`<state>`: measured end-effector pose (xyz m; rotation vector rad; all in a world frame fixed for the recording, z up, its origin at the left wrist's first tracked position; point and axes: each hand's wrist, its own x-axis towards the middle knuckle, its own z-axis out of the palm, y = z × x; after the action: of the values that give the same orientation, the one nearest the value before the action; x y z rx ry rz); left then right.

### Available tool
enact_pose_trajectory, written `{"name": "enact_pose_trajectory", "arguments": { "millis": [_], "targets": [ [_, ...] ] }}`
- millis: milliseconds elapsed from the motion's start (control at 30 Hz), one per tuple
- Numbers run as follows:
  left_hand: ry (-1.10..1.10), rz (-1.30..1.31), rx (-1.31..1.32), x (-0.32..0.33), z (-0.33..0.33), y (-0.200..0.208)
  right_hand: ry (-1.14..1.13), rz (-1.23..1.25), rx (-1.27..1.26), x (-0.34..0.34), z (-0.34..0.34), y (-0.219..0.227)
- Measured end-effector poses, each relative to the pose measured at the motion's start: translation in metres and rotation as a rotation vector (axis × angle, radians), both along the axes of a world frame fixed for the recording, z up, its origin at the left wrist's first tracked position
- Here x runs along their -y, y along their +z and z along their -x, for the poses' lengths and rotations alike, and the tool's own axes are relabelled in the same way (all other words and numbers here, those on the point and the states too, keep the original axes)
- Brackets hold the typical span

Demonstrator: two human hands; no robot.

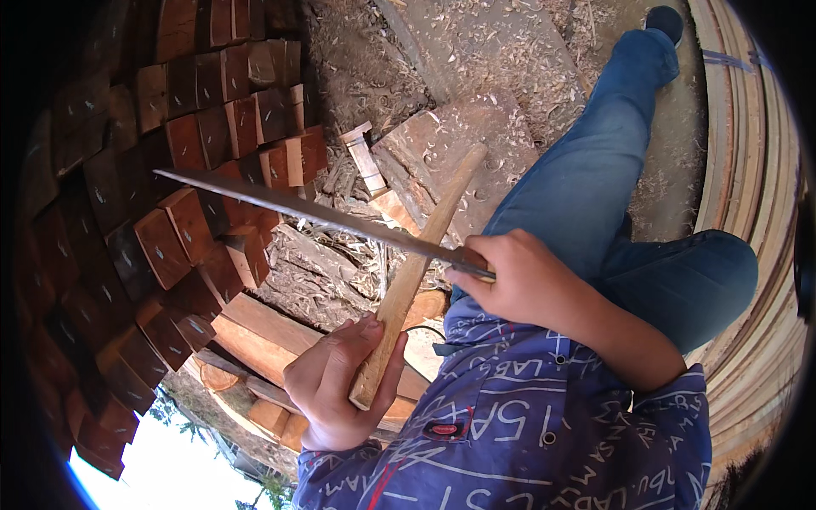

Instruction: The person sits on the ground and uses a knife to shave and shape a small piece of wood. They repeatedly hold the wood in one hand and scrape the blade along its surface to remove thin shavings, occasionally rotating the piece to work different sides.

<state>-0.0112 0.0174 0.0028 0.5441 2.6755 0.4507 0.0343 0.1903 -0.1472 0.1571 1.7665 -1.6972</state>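
Observation:
My left hand (338,374) is closed around the lower end of a pale wooden stick (410,276), which slants up to the right and bends slightly near its far tip. My right hand (520,276) grips the handle end of a long, narrow metal blade (314,214). Dark along most of its length, the blade tapers to a point at the far left. It crosses in front of the stick, above my left hand. Whether its edge touches the wood, or has teeth, I cannot make out.
Stacked reddish-brown wood blocks (170,246) rise on the left. A wooden slab (501,119) lies ahead amid shavings (544,51), beside a small light wood piece (364,160). Logs (255,327) lie lower left. Long thin boards (748,153) are stacked along the right, past my bent leg (586,153).

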Motion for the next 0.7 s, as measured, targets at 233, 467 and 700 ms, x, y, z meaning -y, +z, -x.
{"name": "enact_pose_trajectory", "arguments": {
  "millis": [233, 467, 700],
  "targets": [
    [0.038, -0.017, 0.002, -0.003, -0.005, -0.006, 0.052, -0.093, 0.081, -0.001, -0.005, 0.001],
    [-0.316, 0.017, 0.017, 0.014, 0.002, -0.006, 0.127, -0.078, 0.012, -0.014, -0.009, 0.016],
    [-0.488, 0.078, 0.029, 0.003, 0.007, 0.0, 0.113, -0.118, 0.006, -0.018, -0.017, 0.019]
  ]
}}
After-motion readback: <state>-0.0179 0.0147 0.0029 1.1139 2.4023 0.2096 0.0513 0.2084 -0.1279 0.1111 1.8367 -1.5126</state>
